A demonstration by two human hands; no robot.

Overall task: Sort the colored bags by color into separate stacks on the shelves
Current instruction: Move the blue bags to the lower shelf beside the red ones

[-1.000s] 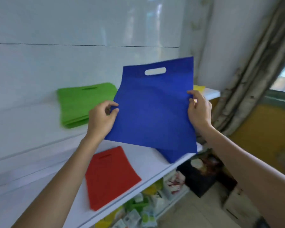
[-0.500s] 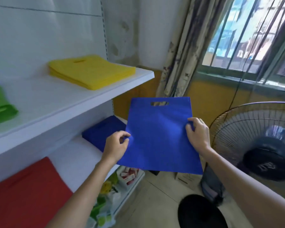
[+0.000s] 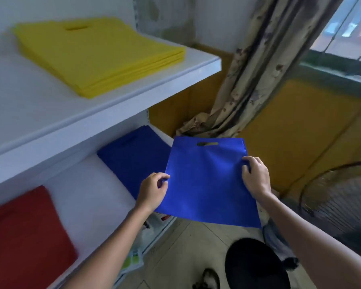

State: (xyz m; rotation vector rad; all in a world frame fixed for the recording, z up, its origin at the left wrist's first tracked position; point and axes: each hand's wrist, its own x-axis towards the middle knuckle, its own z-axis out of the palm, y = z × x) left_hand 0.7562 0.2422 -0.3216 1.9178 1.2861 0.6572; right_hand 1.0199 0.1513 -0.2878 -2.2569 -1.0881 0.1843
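I hold a flat blue bag (image 3: 206, 184) with a cut-out handle in front of the shelves, off the right end of the lower shelf. My left hand (image 3: 152, 191) pinches its left edge and my right hand (image 3: 255, 177) pinches its right edge. A blue stack (image 3: 131, 161) lies on the lower shelf (image 3: 88, 197), just left of the held bag. A red stack (image 3: 25, 236) lies at the lower shelf's left. A yellow stack (image 3: 96, 53) rests on the upper shelf (image 3: 113, 97).
A patterned curtain (image 3: 258, 69) hangs to the right of the shelves, by a window. A standing fan (image 3: 338, 203) is at the right edge, with a black round base (image 3: 254, 265) on the tiled floor. Packets sit under the lower shelf.
My view has swung right and down: the green stack has left the frame, and the yellow and blue stacks are now in sight. The held bag has dropped to the level of the lower shelf.
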